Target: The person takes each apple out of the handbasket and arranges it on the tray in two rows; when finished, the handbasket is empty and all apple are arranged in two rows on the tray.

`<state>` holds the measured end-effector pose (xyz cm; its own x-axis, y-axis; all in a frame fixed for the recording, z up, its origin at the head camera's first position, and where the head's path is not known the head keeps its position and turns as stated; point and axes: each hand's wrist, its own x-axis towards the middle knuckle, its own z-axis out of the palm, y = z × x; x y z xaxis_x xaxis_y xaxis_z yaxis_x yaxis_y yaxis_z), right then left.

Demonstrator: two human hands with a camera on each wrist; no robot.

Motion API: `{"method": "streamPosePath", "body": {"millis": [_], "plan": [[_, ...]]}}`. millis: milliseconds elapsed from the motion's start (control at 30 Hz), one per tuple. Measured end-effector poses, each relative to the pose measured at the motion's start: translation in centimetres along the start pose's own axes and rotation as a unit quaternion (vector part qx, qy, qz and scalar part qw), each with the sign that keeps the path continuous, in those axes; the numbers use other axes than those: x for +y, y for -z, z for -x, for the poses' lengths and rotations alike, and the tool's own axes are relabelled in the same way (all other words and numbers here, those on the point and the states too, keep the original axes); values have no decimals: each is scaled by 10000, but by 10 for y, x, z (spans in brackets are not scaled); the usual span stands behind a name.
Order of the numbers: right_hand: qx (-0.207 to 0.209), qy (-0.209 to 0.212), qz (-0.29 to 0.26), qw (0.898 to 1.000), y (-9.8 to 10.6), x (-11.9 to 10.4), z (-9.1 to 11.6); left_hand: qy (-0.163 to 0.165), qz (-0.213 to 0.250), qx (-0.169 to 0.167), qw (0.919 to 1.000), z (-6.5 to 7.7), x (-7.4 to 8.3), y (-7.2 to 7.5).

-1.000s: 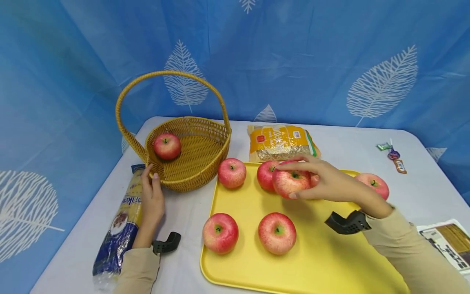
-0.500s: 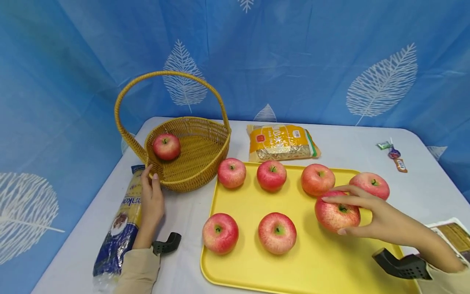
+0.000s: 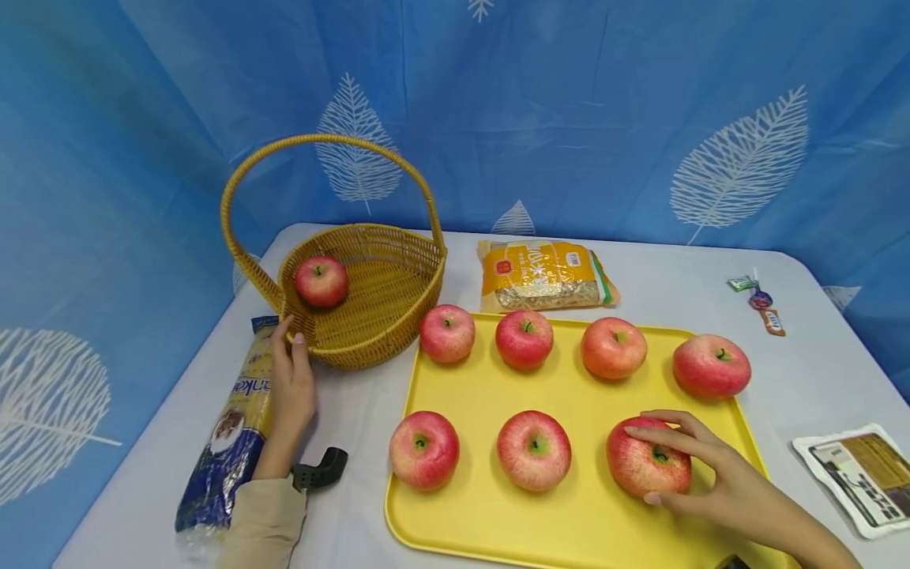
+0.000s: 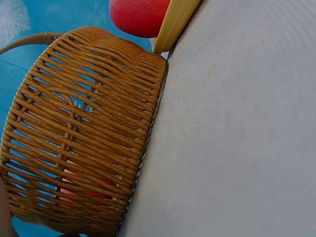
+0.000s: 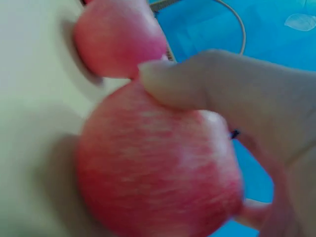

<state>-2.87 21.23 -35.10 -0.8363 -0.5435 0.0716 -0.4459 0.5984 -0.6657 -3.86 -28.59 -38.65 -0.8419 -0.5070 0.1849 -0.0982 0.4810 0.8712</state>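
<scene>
My right hand (image 3: pixel 718 474) grips a red apple (image 3: pixel 643 462) over the right part of the yellow tray (image 3: pixel 611 525), thumb on the near side and fingers on the far side. In the right wrist view the thumb (image 5: pixel 182 81) presses on this apple (image 5: pixel 158 168), close over the tray. My left hand (image 3: pixel 293 387) holds the near-left rim of the wicker basket (image 3: pixel 370 336), beside the foot of its handle. One apple (image 3: pixel 321 281) lies inside the basket. The left wrist view shows the woven basket wall (image 4: pixel 84 128) from outside, with only a sliver of hand at the left edge.
Several other apples (image 3: pixel 534 450) stand in two rows on the tray. Behind it lies a yellow grain bag (image 3: pixel 543 276). A blue and yellow packet (image 3: pixel 227 442) is left of my left arm. Small candies (image 3: pixel 761 300) and a flat white package (image 3: pixel 860 478) lie at right.
My right hand has carried the apple rightward and toward me, from above the tray's back row down to the right end of its front row. The left hand stays at the basket.
</scene>
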Motion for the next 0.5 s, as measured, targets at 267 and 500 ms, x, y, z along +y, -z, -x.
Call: {"method": "streamPosePath", "body": {"millis": [267,500], "plan": [[624,320,59,9975,-19,-5,3,16,-29,5,10000,0,1,2],[384,-421,-369,9977,-36,-3,8,14,-23,-16,10000,0,1,1]]}}
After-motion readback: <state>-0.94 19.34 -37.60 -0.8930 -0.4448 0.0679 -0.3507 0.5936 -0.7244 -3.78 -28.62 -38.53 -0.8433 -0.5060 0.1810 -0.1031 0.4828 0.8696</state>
